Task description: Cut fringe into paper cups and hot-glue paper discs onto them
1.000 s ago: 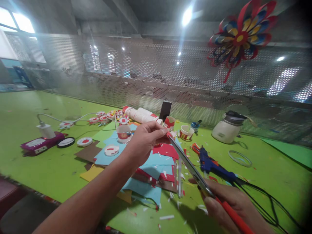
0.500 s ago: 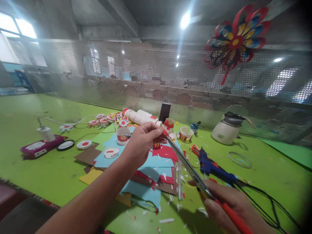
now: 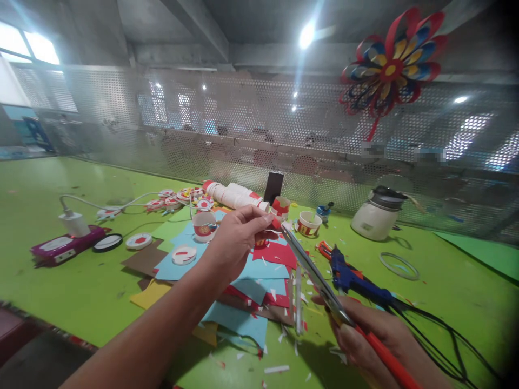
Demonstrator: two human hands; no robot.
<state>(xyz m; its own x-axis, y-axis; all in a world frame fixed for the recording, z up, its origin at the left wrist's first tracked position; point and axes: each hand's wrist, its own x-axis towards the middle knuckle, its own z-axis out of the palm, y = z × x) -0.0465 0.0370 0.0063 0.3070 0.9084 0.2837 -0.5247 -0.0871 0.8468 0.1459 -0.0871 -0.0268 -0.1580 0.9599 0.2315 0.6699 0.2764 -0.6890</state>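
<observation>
My left hand [image 3: 239,237] is closed in a pinch on a small red piece of paper [image 3: 276,223] above the middle of the table. In my right hand [image 3: 373,335] is a pair of scissors [image 3: 310,267] with red handles, its long metal blades pointing up and left. The blade tips meet or nearly meet the red paper at my left fingertips. Beneath my hands lies a stack of coloured sheets [image 3: 259,278], mostly light blue, with red, brown and yellow ones. My fingers hide most of the red piece.
A blue glue gun [image 3: 357,281] with a black cord lies at right. Paper cups [image 3: 204,226] and a white cup stack [image 3: 237,195] stand behind. A purple power strip [image 3: 67,244] is at left, a white jug [image 3: 375,219] at back right. Paper scraps [image 3: 277,369] litter the green table.
The scissor tips have shifted slightly down at the red paper, with the blades a little lower. My left hand keeps its pinch and has hardly moved.
</observation>
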